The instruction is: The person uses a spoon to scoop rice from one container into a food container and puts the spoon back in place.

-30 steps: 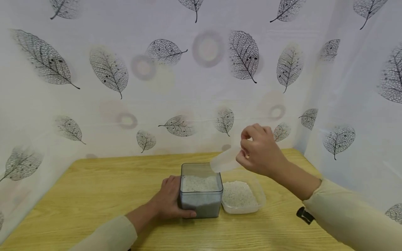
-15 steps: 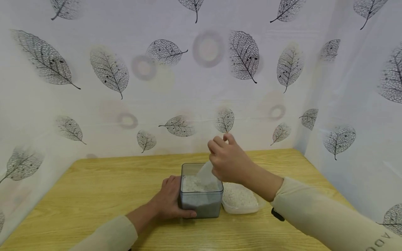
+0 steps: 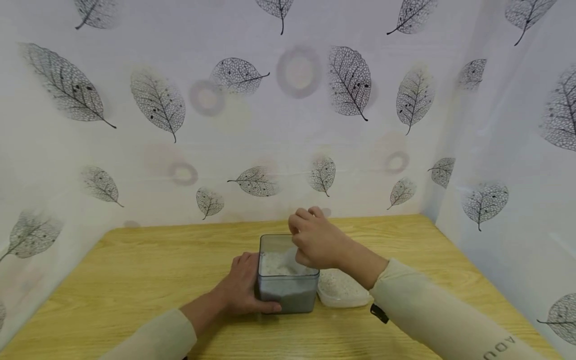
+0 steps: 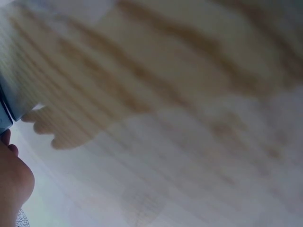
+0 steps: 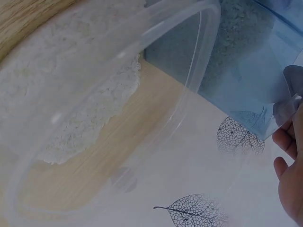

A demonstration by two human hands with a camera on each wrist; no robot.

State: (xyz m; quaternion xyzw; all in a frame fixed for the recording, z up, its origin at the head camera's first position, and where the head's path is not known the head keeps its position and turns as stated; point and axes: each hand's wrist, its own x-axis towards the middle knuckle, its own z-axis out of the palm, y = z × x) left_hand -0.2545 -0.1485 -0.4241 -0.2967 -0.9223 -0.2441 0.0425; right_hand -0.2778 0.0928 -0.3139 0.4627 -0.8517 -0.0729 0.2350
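Observation:
A clear grey, square storage box (image 3: pixel 288 296) of white rice (image 3: pixel 273 264) stands mid-table. My left hand (image 3: pixel 243 287) grips its left side, thumb along the front; the left wrist view catches only part of that hand (image 4: pixel 14 182) and a corner of the box (image 4: pixel 5 111). Over the box's right rim, my right hand (image 3: pixel 317 242) holds a translucent white scoop (image 3: pixel 292 259) whose lower end is down in the rice. The right wrist view shows the scoop (image 5: pixel 294 79) at the edge of the picture, partly hidden by the fingers.
A shallow clear plastic tub (image 3: pixel 344 302) with more rice (image 3: pixel 336 285) stands close against the box's right side, beneath my right forearm. The wooden table (image 3: pixel 148 270) is bordered by a leaf-print curtain (image 3: pixel 297 125) at the back and sides.
My right hand has moved left and down from above the tub, and the scoop has gone from the box's rim down into its rice. The left hand and box have stayed put.

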